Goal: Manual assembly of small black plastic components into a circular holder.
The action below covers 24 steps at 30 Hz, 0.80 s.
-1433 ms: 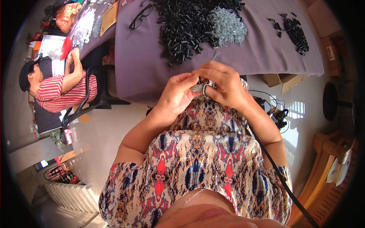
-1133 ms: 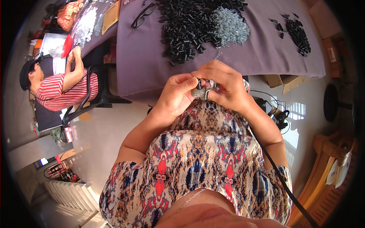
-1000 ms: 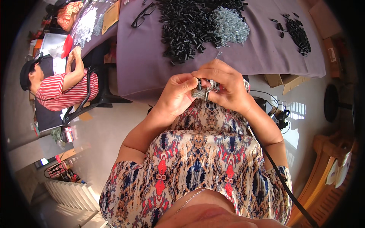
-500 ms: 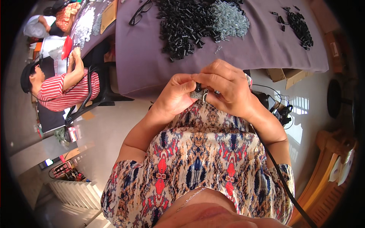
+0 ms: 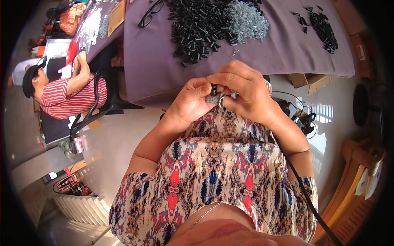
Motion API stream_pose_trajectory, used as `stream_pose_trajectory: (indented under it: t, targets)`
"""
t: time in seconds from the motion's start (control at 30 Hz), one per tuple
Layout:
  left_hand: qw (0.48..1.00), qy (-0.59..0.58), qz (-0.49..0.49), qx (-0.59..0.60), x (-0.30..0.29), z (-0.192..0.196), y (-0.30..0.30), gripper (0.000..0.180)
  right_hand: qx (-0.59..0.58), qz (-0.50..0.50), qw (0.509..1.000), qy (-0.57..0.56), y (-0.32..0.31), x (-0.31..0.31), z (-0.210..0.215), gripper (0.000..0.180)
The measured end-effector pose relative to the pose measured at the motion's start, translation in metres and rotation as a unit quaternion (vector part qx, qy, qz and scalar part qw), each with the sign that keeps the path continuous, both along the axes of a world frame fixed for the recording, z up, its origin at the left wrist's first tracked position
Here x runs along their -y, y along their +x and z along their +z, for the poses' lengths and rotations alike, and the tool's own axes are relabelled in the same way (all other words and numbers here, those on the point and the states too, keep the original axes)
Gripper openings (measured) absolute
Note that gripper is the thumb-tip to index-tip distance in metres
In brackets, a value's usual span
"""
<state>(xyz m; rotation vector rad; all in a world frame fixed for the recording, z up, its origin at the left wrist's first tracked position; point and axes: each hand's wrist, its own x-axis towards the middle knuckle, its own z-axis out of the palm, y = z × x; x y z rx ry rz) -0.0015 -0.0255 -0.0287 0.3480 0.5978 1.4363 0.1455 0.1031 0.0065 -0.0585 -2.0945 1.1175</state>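
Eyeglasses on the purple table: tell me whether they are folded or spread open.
Cannot tell for sure. The black eyeglasses lie flat on the purple table near its far left edge, too small to show the temples clearly.

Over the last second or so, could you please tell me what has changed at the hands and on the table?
Very little. Both hands, left hand and right hand, stay pressed together at the table edge, pinching a small black part and a metal piece; only slight fingertip adjustments. The black parts pile, silver pile and eyeglasses lie as before.

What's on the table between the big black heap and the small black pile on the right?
A heap of silvery metal bits, then bare purple cloth, in the head view.
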Motion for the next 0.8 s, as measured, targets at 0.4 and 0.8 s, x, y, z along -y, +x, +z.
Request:
stream_pose_trajectory:
  t: [0.4, 0.8]
  targets:
    - [0.883, -0.103, 0.081, -0.45, -0.022, 0.011, -0.029, 0.026, 0.229, -0.232, 0.943, -0.065, 0.043, -0.153, -0.042, 0.036]
    - [0.507, 0.069, 0.107, -0.852, -0.079, -0.007, -0.012, 0.012, 0.169, -0.283, 0.944, 0.02, 0.031, -0.145, -0.021, 0.034]
